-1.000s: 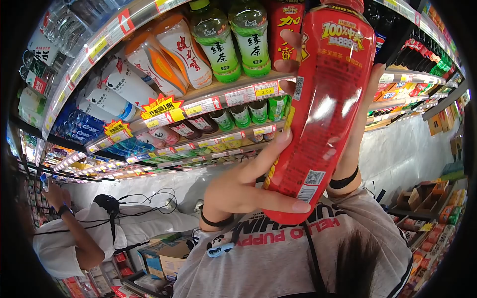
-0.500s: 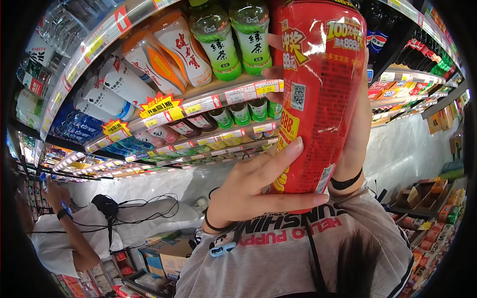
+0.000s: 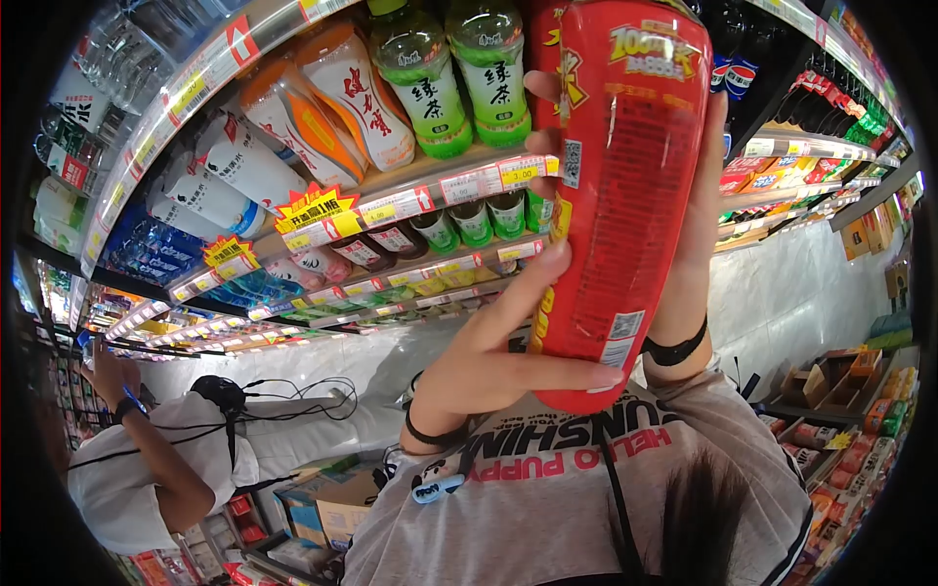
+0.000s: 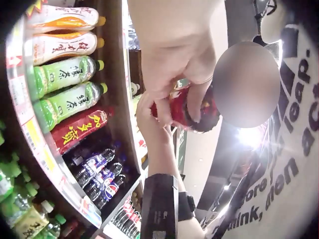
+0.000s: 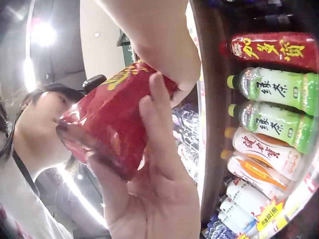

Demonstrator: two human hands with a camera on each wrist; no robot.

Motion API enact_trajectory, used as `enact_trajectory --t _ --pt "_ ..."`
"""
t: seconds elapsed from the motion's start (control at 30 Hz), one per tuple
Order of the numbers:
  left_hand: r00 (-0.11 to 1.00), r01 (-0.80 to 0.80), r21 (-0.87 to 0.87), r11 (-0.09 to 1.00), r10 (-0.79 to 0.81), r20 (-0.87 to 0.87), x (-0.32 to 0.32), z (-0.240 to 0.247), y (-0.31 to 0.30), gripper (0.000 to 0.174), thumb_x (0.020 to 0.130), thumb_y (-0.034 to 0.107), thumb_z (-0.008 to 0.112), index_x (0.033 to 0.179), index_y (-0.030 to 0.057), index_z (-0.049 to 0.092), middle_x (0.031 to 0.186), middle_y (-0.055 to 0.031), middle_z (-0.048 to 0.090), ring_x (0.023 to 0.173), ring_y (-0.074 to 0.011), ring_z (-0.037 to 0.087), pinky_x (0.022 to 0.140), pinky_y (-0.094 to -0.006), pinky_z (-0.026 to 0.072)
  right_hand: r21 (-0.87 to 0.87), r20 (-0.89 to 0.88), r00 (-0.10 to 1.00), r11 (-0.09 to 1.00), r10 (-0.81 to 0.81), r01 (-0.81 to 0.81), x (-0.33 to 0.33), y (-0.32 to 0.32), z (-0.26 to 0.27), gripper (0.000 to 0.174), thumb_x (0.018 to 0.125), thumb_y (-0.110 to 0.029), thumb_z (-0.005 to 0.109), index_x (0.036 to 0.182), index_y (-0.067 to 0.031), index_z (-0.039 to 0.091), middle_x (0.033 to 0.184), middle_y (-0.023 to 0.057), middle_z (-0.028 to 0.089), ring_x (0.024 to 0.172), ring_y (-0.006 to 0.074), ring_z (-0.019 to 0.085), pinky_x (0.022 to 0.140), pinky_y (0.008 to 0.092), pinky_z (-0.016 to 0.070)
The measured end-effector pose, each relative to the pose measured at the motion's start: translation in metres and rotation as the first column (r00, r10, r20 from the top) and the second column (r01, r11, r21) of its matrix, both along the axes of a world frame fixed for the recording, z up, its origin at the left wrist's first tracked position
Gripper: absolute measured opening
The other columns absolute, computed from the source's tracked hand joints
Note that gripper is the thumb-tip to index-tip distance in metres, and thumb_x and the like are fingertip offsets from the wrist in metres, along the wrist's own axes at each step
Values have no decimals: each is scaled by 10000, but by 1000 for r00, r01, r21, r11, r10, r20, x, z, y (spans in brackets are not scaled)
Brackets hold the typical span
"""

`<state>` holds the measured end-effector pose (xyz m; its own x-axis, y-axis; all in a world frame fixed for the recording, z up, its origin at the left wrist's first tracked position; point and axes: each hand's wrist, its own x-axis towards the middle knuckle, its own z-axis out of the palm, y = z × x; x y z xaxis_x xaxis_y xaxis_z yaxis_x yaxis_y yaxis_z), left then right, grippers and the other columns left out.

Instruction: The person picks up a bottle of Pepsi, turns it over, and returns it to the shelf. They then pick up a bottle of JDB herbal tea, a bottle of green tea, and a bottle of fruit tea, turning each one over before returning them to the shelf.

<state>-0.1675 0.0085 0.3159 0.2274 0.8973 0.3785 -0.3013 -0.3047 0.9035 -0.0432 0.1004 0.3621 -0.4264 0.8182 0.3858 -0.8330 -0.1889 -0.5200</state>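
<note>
A large red herbal tea bottle (image 3: 625,195) fills the space before me, its small print and barcode facing up and its top cut off by the frame. My left hand (image 3: 469,376) grips its lower part, thumb and a finger laid across the label. Behind the upper part, my right hand (image 3: 696,234) wraps it, fingertips showing past its left edge and the thumb along its right. In the left wrist view, the left hand (image 4: 179,64) curls over the bottle (image 4: 187,107). In the right wrist view, the left hand (image 5: 154,199) clasps the bottle (image 5: 117,119) from below; the right hand's fingers are mostly hidden.
Behind the bottle, a shelf edge (image 3: 440,195) with price tags carries green tea bottles (image 3: 415,88), orange-labelled bottles (image 3: 352,98) and white bottles (image 3: 249,161). Pepsi bottles (image 3: 733,78) stand to the right. At left is another person (image 3: 147,469); open cartons (image 3: 831,386) lie at right.
The bottle turned to bring its QR code and yellow panel more into view, then partly back toward the barcode side. It now sits slightly further left. Both hands have kept hold.
</note>
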Motion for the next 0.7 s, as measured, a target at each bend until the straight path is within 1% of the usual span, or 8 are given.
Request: enact_trajectory --t 0.17,0.23,0.3,0.4,0.5,0.57,0.6,0.7 --pt "840 224 -259 940 -52 540 12 -13 10 858 722 528 569 1376 107 207 1375 -168 305 1184 -367 403 987 -492 319 66 -224 946 972 234 -225 -3 12 -13 859 797 -666 365 1318 11 271 1329 227 329 1043 296 520 814 414 497" --pt "666 462 -269 845 -130 734 7 -13 13 833 761 539 519 1387 120 163 1359 -160 326 1179 -342 416 950 -453 375 -22 -185 957 973 224 -232 0 11 -4 738 843 -587 356 1310 -19 292 1288 215 387 1075 327 500 879 448 447" --pt "458 657 -148 739 -235 857 3 -10 22 809 800 551 470 1397 133 119 1342 -152 348 1174 -317 430 913 -413 431 -68 -87 985 985 151 -157 2 14 -5 749 853 -531 406 1347 1 222 1362 217 289 1230 381 331 987 503 328" --pt "210 799 157 580 -514 831 -4 -16 46 810 809 599 426 1389 117 129 1288 -190 401 1134 -374 455 837 -430 484 36 117 985 992 -126 123 -5 12 -12 647 893 -429 409 1344 1 232 1357 204 305 1231 373 334 965 502 355" --pt "426 728 -46 684 -400 811 -8 -33 51 802 805 519 510 1385 102 146 1297 -195 388 1142 -366 450 850 -430 474 -4 84 990 994 -110 111 0 11 -11 426 898 -240 468 1249 -40 333 1161 120 493 1033 229 521 860 372 455" --pt "918 239 -144 960 -176 356 -7 -51 47 824 743 275 643 1384 91 159 1341 -169 340 1175 -317 427 910 -402 424 -4 114 979 985 -168 170 4 8 -4 386 855 -146 554 1191 -58 385 1076 80 553 918 161 587 789 300 493" --pt "997 -29 -144 989 39 70 -6 -58 45 867 712 153 709 1384 86 165 1363 -156 316 1191 -292 416 940 -389 398 23 156 964 977 -214 213 6 9 -7 404 837 -128 574 1188 -56 388 1076 81 553 919 156 585 792 298 490" --pt "948 -141 148 979 176 -265 -14 -57 48 859 678 16 709 1370 74 202 1382 -133 295 1201 -250 407 958 -364 374 31 222 905 930 -364 366 15 10 -13 564 709 -15 683 1189 -54 388 1074 82 546 928 152 575 798 291 482"
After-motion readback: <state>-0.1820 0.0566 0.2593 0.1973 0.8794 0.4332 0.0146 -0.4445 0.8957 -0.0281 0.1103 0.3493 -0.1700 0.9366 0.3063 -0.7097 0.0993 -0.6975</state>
